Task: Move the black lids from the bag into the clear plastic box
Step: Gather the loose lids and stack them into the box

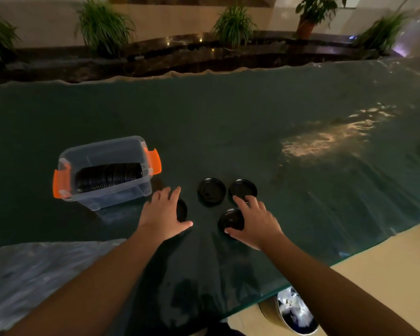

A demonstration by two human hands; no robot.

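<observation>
A clear plastic box [121, 190] with orange latches stands on the dark table at the left, with a row of black lids [109, 177] standing on edge inside. Several black lids lie loose on the table: one [211, 191] in the middle, one [243, 187] to its right, one [230, 219] nearer me, and one [182, 209] mostly hidden under my left hand. My left hand [164, 214] rests spread over that lid. My right hand [255, 220] curls its thumb and fingers around the near lid. The clear bag [34, 272] lies flat at the lower left.
The table's near edge runs diagonally at the lower right, with tan floor and a shiny round bin [295, 311] below it. A dark ledge with potted plants [233, 25] lines the far side. A light glare [325, 139] shines on the table at the right.
</observation>
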